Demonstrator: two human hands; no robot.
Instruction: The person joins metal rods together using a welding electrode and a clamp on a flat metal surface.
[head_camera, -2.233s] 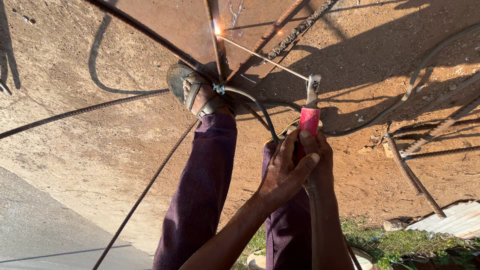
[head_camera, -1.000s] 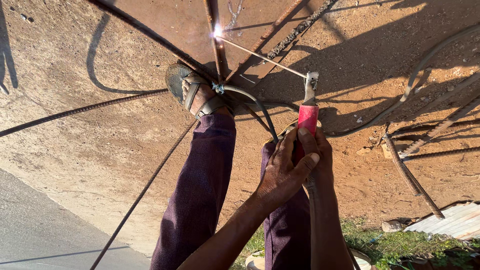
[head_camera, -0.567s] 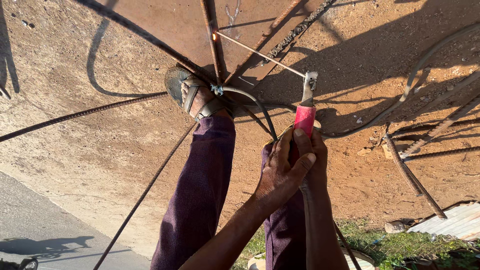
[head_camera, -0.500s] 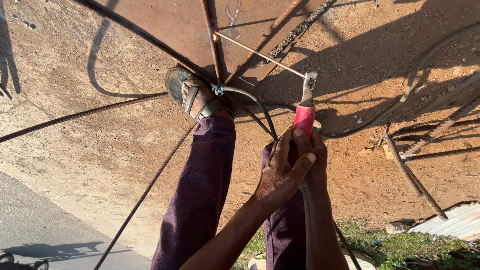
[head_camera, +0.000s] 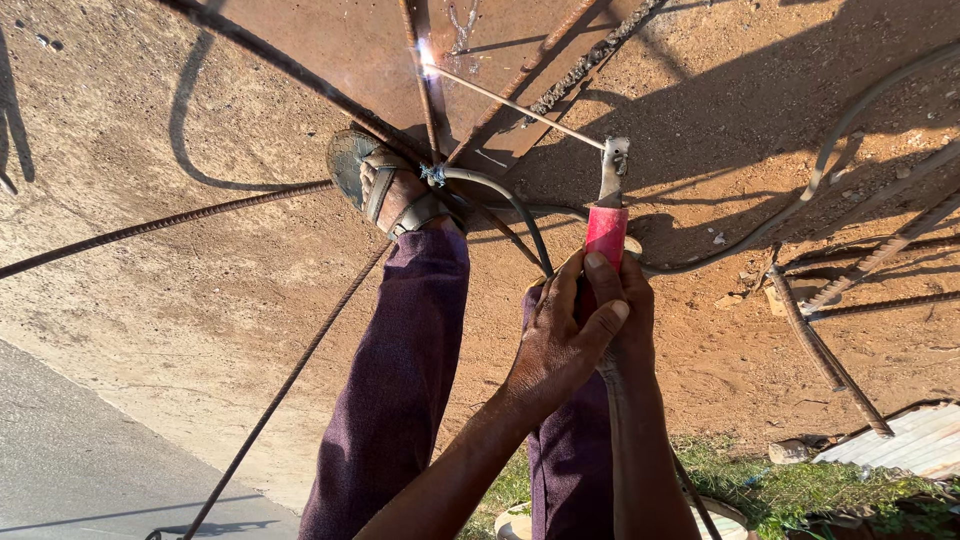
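Both hands wrap the pink-handled electrode holder at centre frame: the left hand closes over the right hand, which grips the handle. The welding rod runs up-left from the clamp to a bright arc on the rusty steel sheet. Half a second ago the tip was dark, so the arc has just restruck and welding resumes. A sandalled foot pins the rebar. Below lies sunlit red dirt outdoors, with grass at lower right.
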